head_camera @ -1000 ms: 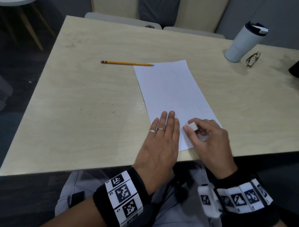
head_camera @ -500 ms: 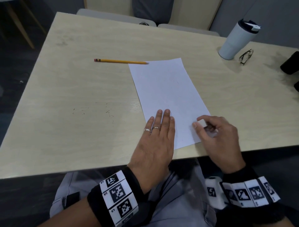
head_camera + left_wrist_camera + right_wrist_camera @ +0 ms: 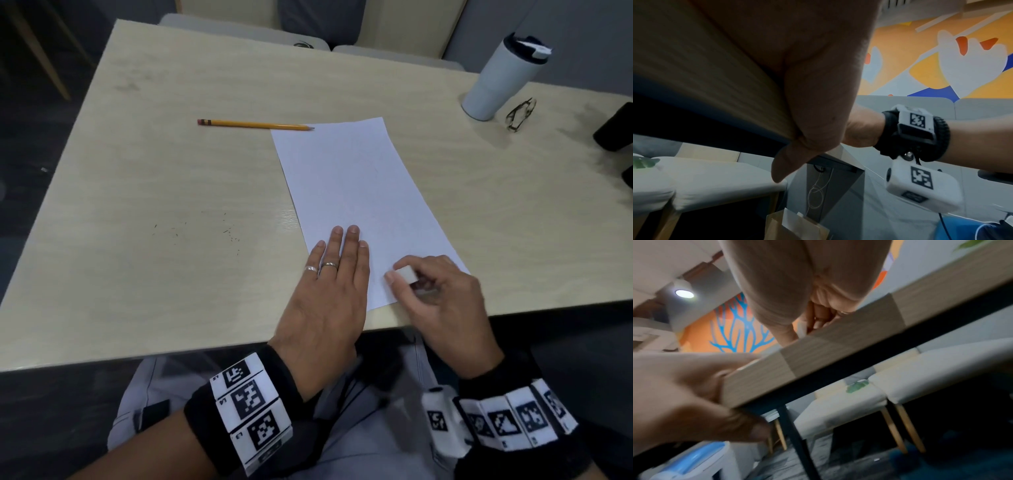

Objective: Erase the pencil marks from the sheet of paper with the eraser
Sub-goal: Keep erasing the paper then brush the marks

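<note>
Left hand: the left hand [image 3: 329, 291] lies flat, palm down, fingers straight and close together, pressing the near left part of the sheet of paper [image 3: 356, 192]; the wrist hangs off the table [image 3: 164, 178] edge.
Right hand: the right hand [image 3: 442, 298] pinches the white eraser [image 3: 406, 274] between thumb and curled fingers, its lower face on the sheet's near right corner.
Sheet: lies flat, angled on the table; any pencil marks are too faint to make out.
Pencil: a yellow pencil [image 3: 255, 124] lies beyond, its tip at the sheet's far left corner.
Far right: a white tumbler [image 3: 496, 80], glasses [image 3: 520, 114] beside it.
</note>
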`<action>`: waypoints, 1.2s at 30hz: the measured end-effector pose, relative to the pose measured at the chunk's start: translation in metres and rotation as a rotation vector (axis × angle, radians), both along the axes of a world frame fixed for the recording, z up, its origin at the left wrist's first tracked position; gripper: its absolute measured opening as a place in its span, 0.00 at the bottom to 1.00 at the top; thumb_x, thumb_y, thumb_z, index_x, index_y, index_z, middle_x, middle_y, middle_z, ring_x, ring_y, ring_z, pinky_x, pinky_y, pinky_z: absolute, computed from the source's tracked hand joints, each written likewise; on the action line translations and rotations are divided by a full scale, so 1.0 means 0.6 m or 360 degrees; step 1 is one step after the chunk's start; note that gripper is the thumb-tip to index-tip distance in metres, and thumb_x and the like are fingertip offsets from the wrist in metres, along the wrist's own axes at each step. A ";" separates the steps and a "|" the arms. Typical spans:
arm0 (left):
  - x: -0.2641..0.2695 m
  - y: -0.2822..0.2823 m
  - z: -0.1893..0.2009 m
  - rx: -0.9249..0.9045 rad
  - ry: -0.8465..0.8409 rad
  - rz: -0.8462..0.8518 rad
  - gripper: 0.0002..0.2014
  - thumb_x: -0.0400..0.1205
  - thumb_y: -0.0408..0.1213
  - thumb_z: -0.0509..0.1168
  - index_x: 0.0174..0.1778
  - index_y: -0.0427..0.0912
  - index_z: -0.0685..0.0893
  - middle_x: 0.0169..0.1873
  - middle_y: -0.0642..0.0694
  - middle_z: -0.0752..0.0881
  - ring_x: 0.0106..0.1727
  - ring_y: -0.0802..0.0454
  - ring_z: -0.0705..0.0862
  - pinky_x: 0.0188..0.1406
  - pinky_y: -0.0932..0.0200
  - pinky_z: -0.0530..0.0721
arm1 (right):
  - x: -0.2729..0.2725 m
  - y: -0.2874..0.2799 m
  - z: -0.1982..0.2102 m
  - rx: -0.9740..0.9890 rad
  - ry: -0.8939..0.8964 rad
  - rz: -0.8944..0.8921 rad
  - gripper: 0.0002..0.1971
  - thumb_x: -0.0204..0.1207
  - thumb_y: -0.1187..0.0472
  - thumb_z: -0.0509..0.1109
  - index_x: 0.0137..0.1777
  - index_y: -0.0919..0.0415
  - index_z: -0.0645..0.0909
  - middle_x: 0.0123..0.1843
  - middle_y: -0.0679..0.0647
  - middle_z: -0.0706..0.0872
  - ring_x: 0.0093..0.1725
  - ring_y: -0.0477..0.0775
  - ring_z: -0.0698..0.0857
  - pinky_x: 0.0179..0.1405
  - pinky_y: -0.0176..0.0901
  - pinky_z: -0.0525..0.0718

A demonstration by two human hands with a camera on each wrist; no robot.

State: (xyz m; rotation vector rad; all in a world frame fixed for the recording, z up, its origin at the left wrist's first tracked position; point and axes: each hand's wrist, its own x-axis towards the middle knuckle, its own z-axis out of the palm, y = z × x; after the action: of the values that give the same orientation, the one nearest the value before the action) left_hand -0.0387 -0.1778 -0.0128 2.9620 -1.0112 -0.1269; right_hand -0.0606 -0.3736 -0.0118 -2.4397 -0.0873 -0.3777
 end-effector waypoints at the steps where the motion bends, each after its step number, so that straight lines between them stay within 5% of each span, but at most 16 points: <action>1: 0.000 0.000 -0.002 -0.0012 0.0013 0.0003 0.48 0.88 0.47 0.54 0.84 0.22 0.26 0.84 0.21 0.25 0.88 0.22 0.28 0.90 0.30 0.37 | 0.002 -0.018 0.000 0.0020 0.0010 -0.0057 0.02 0.81 0.59 0.82 0.50 0.54 0.92 0.41 0.43 0.88 0.45 0.51 0.85 0.47 0.44 0.83; 4: 0.000 -0.001 -0.004 -0.0023 -0.0016 0.0013 0.47 0.89 0.45 0.54 0.85 0.22 0.27 0.84 0.20 0.25 0.88 0.22 0.29 0.90 0.30 0.39 | 0.005 -0.034 0.007 0.0005 -0.0034 -0.0143 0.02 0.80 0.60 0.82 0.49 0.53 0.92 0.40 0.38 0.87 0.44 0.50 0.84 0.46 0.49 0.83; 9: 0.000 -0.002 -0.002 0.0000 -0.0019 0.0005 0.48 0.89 0.47 0.55 0.84 0.22 0.25 0.83 0.20 0.24 0.87 0.22 0.28 0.90 0.30 0.37 | -0.005 0.013 0.004 0.0002 0.0000 0.0035 0.01 0.82 0.59 0.81 0.50 0.53 0.92 0.42 0.42 0.89 0.45 0.49 0.85 0.48 0.36 0.82; 12: 0.000 -0.001 -0.005 -0.0025 -0.0031 0.0010 0.46 0.89 0.44 0.54 0.85 0.22 0.27 0.84 0.20 0.26 0.88 0.22 0.29 0.90 0.30 0.38 | 0.003 -0.036 0.009 0.0010 0.0012 -0.0091 0.03 0.81 0.61 0.82 0.49 0.52 0.91 0.40 0.34 0.87 0.44 0.48 0.84 0.46 0.39 0.83; 15: -0.001 -0.001 -0.006 -0.0017 -0.0068 0.0005 0.47 0.89 0.45 0.54 0.85 0.22 0.28 0.84 0.19 0.26 0.88 0.21 0.30 0.90 0.30 0.40 | 0.005 -0.018 0.018 0.0043 0.0024 -0.0077 0.05 0.80 0.62 0.83 0.49 0.50 0.91 0.42 0.30 0.86 0.44 0.46 0.84 0.46 0.28 0.79; 18: -0.001 -0.002 -0.005 0.0001 -0.0070 0.0014 0.46 0.88 0.44 0.53 0.85 0.22 0.28 0.84 0.19 0.26 0.88 0.22 0.30 0.90 0.30 0.39 | -0.002 0.031 0.009 -0.0005 0.0030 0.0087 0.02 0.82 0.59 0.81 0.50 0.51 0.92 0.42 0.38 0.88 0.45 0.48 0.85 0.48 0.35 0.82; 22: -0.001 -0.002 -0.007 -0.0011 -0.0084 0.0012 0.47 0.87 0.42 0.55 0.86 0.22 0.29 0.85 0.19 0.27 0.88 0.22 0.31 0.90 0.30 0.41 | 0.010 -0.020 0.012 0.0039 0.0048 -0.0037 0.01 0.82 0.57 0.80 0.49 0.52 0.92 0.38 0.42 0.87 0.43 0.51 0.84 0.46 0.49 0.83; 27: -0.001 -0.001 -0.004 0.0000 -0.0096 0.0011 0.45 0.87 0.41 0.52 0.86 0.22 0.29 0.84 0.19 0.27 0.88 0.22 0.30 0.90 0.30 0.39 | 0.001 0.031 0.015 0.0007 0.0043 0.0065 0.03 0.81 0.59 0.81 0.48 0.50 0.91 0.40 0.39 0.88 0.44 0.48 0.85 0.48 0.36 0.81; 33: -0.003 0.000 -0.010 -0.0050 -0.0125 0.0013 0.45 0.88 0.41 0.54 0.85 0.22 0.29 0.85 0.20 0.27 0.88 0.22 0.31 0.90 0.29 0.39 | 0.010 -0.021 0.018 -0.0044 0.0001 -0.0064 0.01 0.82 0.58 0.80 0.48 0.54 0.92 0.38 0.36 0.86 0.43 0.48 0.84 0.45 0.45 0.82; 36: -0.003 0.001 -0.009 -0.0065 -0.0110 0.0014 0.43 0.87 0.41 0.48 0.85 0.22 0.28 0.85 0.20 0.27 0.88 0.22 0.30 0.90 0.30 0.40 | -0.011 0.022 0.018 0.0009 0.0019 0.0082 0.02 0.81 0.60 0.82 0.49 0.53 0.92 0.41 0.39 0.88 0.45 0.49 0.85 0.47 0.39 0.82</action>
State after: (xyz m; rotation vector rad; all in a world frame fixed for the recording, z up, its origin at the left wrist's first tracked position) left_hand -0.0403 -0.1772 -0.0183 2.9525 -0.9950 -0.0032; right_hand -0.0671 -0.3604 -0.0011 -2.4289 -0.1434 -0.3401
